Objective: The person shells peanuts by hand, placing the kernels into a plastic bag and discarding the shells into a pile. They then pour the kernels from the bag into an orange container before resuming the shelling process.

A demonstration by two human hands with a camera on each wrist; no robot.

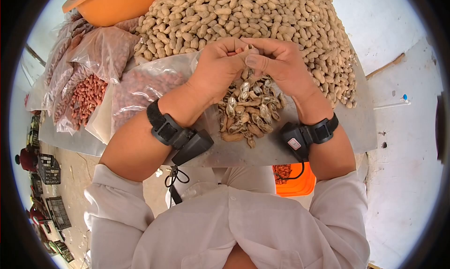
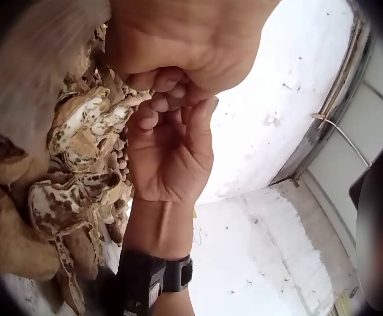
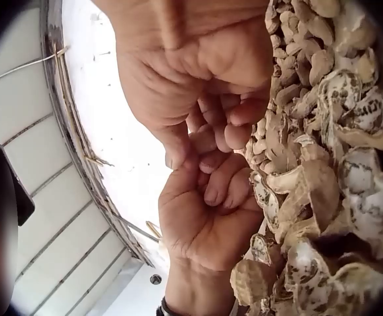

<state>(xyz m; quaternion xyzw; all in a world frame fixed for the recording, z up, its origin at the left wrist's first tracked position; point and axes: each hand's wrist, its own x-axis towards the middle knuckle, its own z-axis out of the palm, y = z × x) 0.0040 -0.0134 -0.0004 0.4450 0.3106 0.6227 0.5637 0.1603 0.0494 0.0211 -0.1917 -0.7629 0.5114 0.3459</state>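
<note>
Forearms: reaching over the metal table [image 1: 201, 156], angled inward so the hands meet.
Left hand [image 1: 214, 67]: fingers curled, pinching at the fingertips.
Right hand [image 1: 286, 65]: thumb bent toward the left fingertips, fingers curled, pinching too.
Peanut [image 1: 249, 47]: between both hands' fingertips, mostly hidden.
Below the hands: a pile of split shells [image 1: 248, 107].
Beyond: a large heap of whole peanuts [image 1: 243, 16].

L hand [image 1: 218, 66] & R hand [image 1: 284, 65] meet nr cracked peanut shells [image 1: 251, 110].
</note>
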